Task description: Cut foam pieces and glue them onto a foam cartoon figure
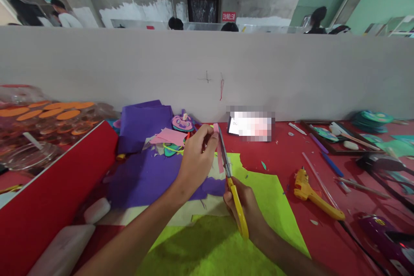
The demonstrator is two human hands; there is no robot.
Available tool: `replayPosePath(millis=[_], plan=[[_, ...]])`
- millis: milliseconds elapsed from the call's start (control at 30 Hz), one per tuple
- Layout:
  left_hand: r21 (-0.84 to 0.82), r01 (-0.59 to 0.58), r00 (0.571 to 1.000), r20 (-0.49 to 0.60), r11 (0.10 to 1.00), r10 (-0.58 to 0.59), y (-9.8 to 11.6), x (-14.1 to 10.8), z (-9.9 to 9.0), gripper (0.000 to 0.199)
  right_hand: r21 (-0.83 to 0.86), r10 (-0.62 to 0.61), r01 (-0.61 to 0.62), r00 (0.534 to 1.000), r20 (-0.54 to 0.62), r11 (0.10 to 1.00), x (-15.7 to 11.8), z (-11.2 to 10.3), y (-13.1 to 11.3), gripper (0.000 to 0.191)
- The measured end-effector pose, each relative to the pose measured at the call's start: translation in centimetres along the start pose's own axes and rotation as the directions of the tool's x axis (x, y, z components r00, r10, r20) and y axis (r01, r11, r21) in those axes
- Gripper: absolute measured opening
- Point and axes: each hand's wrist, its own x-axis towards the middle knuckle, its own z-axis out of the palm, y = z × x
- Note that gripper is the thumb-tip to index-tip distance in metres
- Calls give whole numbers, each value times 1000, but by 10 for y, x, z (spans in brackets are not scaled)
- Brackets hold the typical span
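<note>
My left hand (201, 148) pinches a narrow pink strip (220, 157) by its upper end, so the strip hangs down from the fingers. Wrapped around the yellow handles of a pair of scissors (237, 207) is my right hand (247, 202). The scissor blades point up and lie right beside the strip; whether they touch it I cannot tell. Beneath both hands are a yellow-green sheet (271, 198) and purple sheets (142, 177). Several pink pieces (170, 136) lie left of my left hand, near a pink and purple felt shape (183, 122).
A yellow glue gun (317, 200) with a cord lies to the right, near a dark-framed tray (343, 138). A lit phone (249, 126) leans before the white partition (145, 64). At left are a red board (64, 181) and clear containers with orange discs (58, 114). People sit beyond the partition.
</note>
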Motion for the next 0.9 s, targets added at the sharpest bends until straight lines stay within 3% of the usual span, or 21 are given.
replayPosePath(millis=[633,900], plan=[[-23,38,999,0,999,-38,-4,1,3,29,-88,44,-43,999,7,995,-2,-2,0,52],[-88,55,998,10,995,-54,-11,6,-1,30,64,-36,40,998,-58,997,7,1,22,54]])
